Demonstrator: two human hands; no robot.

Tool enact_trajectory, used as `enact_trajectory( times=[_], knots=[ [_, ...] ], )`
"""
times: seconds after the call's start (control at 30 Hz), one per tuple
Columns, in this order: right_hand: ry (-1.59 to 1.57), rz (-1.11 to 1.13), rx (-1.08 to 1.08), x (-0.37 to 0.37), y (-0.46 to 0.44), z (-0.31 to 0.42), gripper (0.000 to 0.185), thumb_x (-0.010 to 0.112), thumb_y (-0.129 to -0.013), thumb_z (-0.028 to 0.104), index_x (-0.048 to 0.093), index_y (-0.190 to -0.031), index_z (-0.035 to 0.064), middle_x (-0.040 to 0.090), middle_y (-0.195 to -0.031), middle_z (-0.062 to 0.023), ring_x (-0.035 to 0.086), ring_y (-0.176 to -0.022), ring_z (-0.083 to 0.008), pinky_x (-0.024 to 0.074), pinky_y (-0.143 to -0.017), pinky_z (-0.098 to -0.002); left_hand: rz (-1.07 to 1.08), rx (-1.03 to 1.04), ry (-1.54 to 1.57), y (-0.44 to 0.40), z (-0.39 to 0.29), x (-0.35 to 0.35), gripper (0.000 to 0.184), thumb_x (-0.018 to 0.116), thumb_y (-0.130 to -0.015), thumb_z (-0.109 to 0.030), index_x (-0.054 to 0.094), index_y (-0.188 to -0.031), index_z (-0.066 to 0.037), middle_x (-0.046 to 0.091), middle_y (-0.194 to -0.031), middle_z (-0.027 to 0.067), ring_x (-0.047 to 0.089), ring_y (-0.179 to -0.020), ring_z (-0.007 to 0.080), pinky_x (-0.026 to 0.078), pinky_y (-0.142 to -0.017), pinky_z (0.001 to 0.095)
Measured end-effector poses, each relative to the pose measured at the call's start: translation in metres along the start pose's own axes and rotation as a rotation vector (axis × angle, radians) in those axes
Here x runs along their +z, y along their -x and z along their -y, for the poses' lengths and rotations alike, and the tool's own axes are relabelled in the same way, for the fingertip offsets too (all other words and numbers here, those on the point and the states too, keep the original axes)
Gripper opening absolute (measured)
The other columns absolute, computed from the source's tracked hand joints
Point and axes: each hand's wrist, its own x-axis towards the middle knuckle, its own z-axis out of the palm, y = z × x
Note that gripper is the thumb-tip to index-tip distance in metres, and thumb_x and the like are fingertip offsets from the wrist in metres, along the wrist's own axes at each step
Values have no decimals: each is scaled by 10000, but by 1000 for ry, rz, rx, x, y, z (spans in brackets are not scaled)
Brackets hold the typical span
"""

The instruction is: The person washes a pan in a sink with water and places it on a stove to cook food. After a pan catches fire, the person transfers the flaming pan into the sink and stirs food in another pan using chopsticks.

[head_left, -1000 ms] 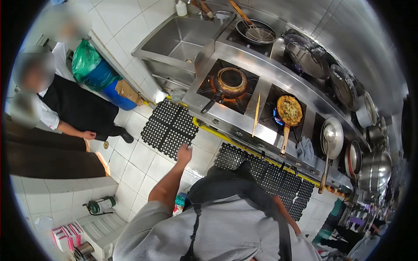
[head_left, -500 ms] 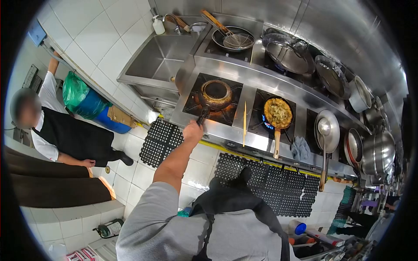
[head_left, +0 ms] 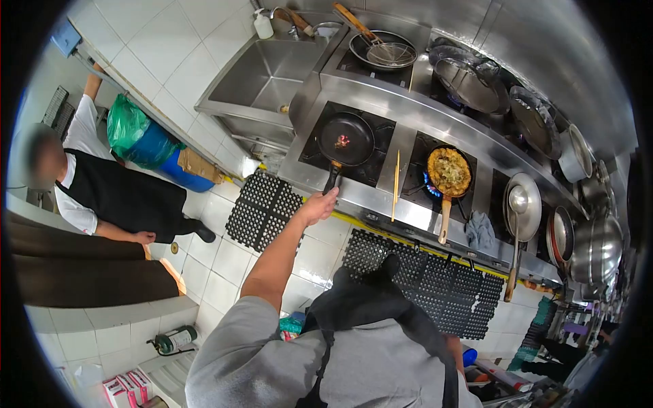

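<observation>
My left hand [head_left: 317,208] is closed around the black handle of a dark frying pan [head_left: 354,126]. This pan is right side up over the left front burner [head_left: 379,170], with a small reddish patch showing in the middle of its inside. To its right lies a pair of long chopsticks [head_left: 396,187] on the steel stove top. Beyond them, a second pan with a pale wooden handle [head_left: 445,221] sits over a blue flame, holding a browned omelette-like round [head_left: 449,170]. My right hand is out of view; only a bit of that arm shows beside the apron.
A crumpled grey-blue cloth [head_left: 480,231] lies at the stove's front, beside a wok lid with a ladle [head_left: 517,204]. Several pans line the rear shelf. A sink [head_left: 262,71] adjoins on the left. Another person in a black apron [head_left: 129,190] stands at far left. Black mats [head_left: 422,279] cover the floor.
The pan in my left hand has turned from showing its browned underside to showing its dark inside. My view has shifted slightly, so the stove appears farther right.
</observation>
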Motion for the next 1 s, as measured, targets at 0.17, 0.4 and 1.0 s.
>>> enact_trajectory(
  times=[0.17, 0.4, 1.0],
  knots=[
    [12, 18, -23, -11, 14, 17, 236, 528, -914, 215, 594, -1076, 57, 656, -931, -123, 647, -671, -218, 489, -519, -326, -81, -72, 76, -8, 25, -5, 507, 543, -927, -586, 448, -701, -142, 360, -557, -56, 267, -396, 76, 180, -378, 249],
    [90, 4, 116, -19, 36, 19, 208, 541, -890, 219, 613, -1007, 63, 631, -808, -85, 610, -599, -181, 444, -462, -317, -22, -149, 25, -24, 9, -12, 580, 466, -899, -698, 445, -726, -145, 335, -529, -52, 261, -388, 83, 176, -376, 245],
    [175, 186, -25, 71, -97, -29, 314, 529, -921, 323, 656, -1106, 103, 656, -1075, -118, 675, -866, -276, 537, -623, -450, -19, -478, -1147, 166, 367, -139, 352, 610, -904, -403, 630, -952, -55, 673, -838, 61, 649, -790, 243, 492, -610, 389]
  ],
)
